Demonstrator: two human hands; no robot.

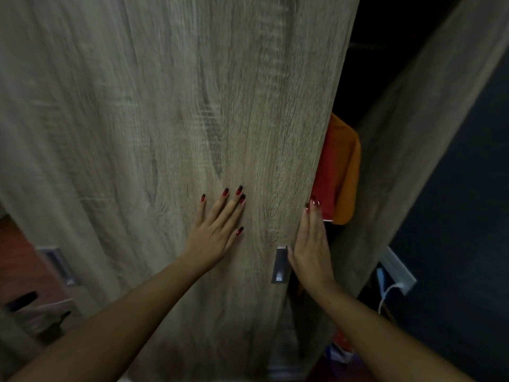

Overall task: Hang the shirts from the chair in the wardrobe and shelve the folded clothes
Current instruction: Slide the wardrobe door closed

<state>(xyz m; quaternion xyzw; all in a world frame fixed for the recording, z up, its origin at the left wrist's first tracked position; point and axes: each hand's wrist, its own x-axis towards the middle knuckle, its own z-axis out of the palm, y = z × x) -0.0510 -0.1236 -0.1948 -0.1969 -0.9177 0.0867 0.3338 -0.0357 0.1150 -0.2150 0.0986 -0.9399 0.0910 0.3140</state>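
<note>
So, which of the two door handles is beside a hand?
The handle beside the right hand, at the right edge; the other handle sits far left.

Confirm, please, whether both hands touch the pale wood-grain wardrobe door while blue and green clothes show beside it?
Wrong colours: the head view shows a red garment and an orange garment. The left hand and right hand do touch the pale wood-grain wardrobe door.

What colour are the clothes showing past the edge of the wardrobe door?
The clothes are red and orange, seen in the head view.
</note>
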